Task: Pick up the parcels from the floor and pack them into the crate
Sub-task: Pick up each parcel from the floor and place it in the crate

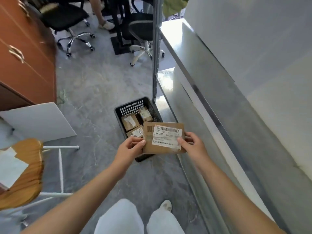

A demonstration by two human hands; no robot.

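Legs: light trousers and a pale shoe at the bottom edge, standing on the grey floor.
Left hand: grips the left edge of the held parcel, thumb on top, fingers curled beneath.
Right hand: grips the right edge, thumb pressed on the label, fingers curled under.
Held parcel: flat brown cardboard with a white barcode label reading J4-J06. It is face up, in the air over the near end of the crate.
Crate: black perforated plastic, on the floor just beside the metal shelving.
Inside the crate: three small labelled brown boxes, packed close together.
Left side: cushioned stool, white board, orange cabinet.
Far end: black office chairs.
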